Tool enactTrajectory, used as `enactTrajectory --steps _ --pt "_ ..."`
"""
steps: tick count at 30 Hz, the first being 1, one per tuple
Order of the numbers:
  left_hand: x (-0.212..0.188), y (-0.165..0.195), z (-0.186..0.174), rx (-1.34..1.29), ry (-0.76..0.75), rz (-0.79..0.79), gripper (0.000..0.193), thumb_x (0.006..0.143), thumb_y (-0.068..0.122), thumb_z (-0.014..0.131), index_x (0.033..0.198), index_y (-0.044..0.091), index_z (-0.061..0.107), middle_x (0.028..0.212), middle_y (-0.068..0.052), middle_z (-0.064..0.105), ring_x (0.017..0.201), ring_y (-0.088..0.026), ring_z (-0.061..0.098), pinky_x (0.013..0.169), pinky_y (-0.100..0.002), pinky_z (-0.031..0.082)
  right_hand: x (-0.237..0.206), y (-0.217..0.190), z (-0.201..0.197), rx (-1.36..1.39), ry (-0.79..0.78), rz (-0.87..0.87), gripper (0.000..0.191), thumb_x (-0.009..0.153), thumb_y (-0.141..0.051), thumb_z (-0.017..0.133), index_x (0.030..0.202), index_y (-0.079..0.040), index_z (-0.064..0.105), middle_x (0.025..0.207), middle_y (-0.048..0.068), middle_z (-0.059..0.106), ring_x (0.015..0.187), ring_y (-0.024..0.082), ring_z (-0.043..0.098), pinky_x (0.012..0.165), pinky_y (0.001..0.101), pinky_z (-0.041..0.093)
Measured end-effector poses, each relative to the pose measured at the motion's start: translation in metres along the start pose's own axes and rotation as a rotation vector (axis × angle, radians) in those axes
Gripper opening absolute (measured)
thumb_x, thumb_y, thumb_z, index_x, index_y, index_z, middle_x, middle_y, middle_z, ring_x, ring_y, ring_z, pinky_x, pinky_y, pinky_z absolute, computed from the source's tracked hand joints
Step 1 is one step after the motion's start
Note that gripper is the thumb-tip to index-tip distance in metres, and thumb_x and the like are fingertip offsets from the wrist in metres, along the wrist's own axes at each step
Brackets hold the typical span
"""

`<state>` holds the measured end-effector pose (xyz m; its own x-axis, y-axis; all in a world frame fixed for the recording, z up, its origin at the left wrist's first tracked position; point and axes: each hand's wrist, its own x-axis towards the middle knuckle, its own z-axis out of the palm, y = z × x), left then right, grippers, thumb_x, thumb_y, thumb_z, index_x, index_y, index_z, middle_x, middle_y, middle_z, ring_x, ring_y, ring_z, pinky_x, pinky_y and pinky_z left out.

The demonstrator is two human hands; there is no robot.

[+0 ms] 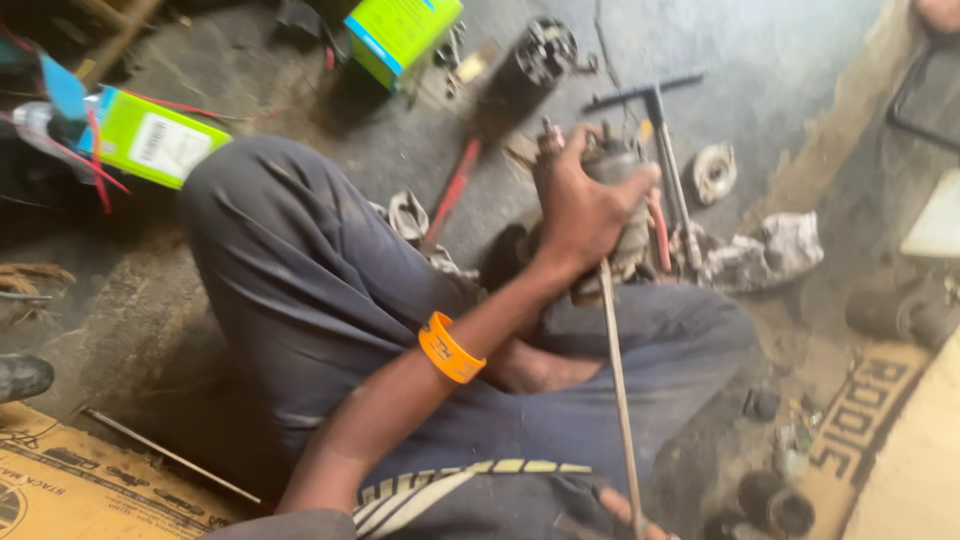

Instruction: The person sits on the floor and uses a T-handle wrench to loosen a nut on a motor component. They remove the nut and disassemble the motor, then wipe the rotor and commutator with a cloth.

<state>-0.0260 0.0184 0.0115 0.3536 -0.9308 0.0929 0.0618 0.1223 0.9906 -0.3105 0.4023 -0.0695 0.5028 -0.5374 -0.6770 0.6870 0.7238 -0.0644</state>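
Grey metal motor housing [618, 190] is gripped from above by the left hand [580, 205], fingers wrapped tight, above the crossed legs. A thin rod [620, 400] runs from it toward six o'clock, pinched by the right hand [625, 512], which is nearly out of view.

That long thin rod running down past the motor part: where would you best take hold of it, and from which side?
Probably at the bare middle of the thin rod, coming from the right side. Its top sits against the grey motor part wrapped by the left hand, and the forearm crosses on its left. The right hand shows only fingertips at the lower end. The rod is slim and nearly upright, so a pinch across it suits.
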Motion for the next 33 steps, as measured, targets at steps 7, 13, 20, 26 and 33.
enactTrajectory --steps 7,13,20,26,33 --pt "0.000 0.006 -0.001 -0.415 -0.102 -0.327 0.028 0.079 0.010 0.075 0.098 0.002 0.056 0.075 -0.010 0.070 0.057 -0.017 0.070 0.051 -0.030 0.057 -0.023 0.041 -0.029 -0.580 0.317 -0.671 0.060 0.093 -0.019 0.067 0.146 -0.037 0.045 0.142 0.023 0.059 0.107 0.020 0.070 0.081 0.0314 0.061" --pt "-0.001 0.011 -0.004 -0.446 -0.083 -0.303 0.026 0.085 0.005 0.076 0.101 -0.001 0.057 0.075 -0.011 0.070 0.057 -0.015 0.070 0.049 -0.030 0.057 -0.016 -0.003 -0.042 -1.120 0.642 -0.639 0.054 0.087 -0.002 0.068 0.133 -0.024 0.053 0.141 0.022 0.059 0.122 0.031 0.064 0.095 0.0433 0.059" --pt "-0.001 0.006 -0.005 -0.424 -0.104 -0.273 0.026 0.084 0.011 0.075 0.100 0.002 0.057 0.078 -0.009 0.071 0.060 -0.016 0.073 0.053 -0.029 0.058 -0.016 0.020 -0.017 -0.205 -0.079 -0.967 0.033 0.098 0.010 0.055 0.128 0.001 0.066 0.134 0.019 0.065 0.134 0.044 0.059 0.111 0.0595 0.052" --pt "-0.001 0.000 -0.005 -0.217 -0.047 -0.159 0.030 0.082 0.020 0.078 0.099 0.002 0.061 0.083 -0.009 0.072 0.073 -0.016 0.069 0.070 -0.031 0.057 0.013 -0.032 0.044 0.053 -0.243 -0.377 0.043 0.104 -0.012 0.053 0.144 0.005 0.056 0.136 0.032 0.063 0.084 0.023 0.073 0.070 0.0322 0.057" --pt "-0.001 0.002 -0.005 -0.203 -0.051 -0.186 0.030 0.081 0.017 0.077 0.099 0.001 0.060 0.081 -0.010 0.072 0.068 -0.018 0.071 0.067 -0.032 0.058 0.035 -0.111 0.116 -0.711 -0.054 0.081 0.035 0.098 -0.013 0.060 0.123 0.011 0.064 0.089 0.021 0.077 0.066 0.024 0.074 0.059 0.0337 0.059"
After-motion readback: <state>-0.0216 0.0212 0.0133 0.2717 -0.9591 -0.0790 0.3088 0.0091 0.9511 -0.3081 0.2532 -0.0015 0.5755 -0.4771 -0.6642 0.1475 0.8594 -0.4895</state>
